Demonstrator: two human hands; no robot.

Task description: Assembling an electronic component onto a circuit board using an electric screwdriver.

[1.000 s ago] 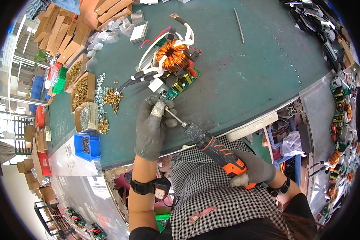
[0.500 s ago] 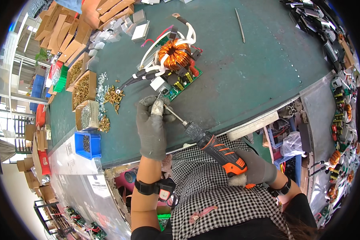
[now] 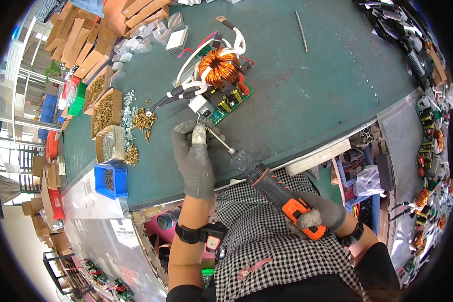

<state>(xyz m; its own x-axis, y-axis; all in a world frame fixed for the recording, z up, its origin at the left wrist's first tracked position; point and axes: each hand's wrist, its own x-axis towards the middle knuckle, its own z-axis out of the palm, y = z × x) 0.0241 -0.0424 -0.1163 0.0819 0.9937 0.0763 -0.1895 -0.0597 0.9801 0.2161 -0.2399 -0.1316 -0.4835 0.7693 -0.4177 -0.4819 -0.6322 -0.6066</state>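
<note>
My right hand, in a grey glove, grips an orange and black electric screwdriver by its rear end. The screwdriver's long bit points up and left, its tip meeting the fingertips of my left hand. That hand, gloved too, has its fingers pinched together; what sits between them is hidden. Just beyond the fingertips lies the near corner of a green circuit board. Mounted on the board are a copper-wound ring coil, thick white wires and black-sleeved leads with metal lugs.
Loose brass screws lie left of the board, beside cardboard boxes of screws and a blue bin. Silver heatsinks stand at the back. A thin metal rod rests far right. More boards line the right side.
The screwdriver's rear end and my right hand have shifted slightly down and right, and the thumb now lies across the handle. My left forearm has moved a little right; its fingertips stay near the board corner.
</note>
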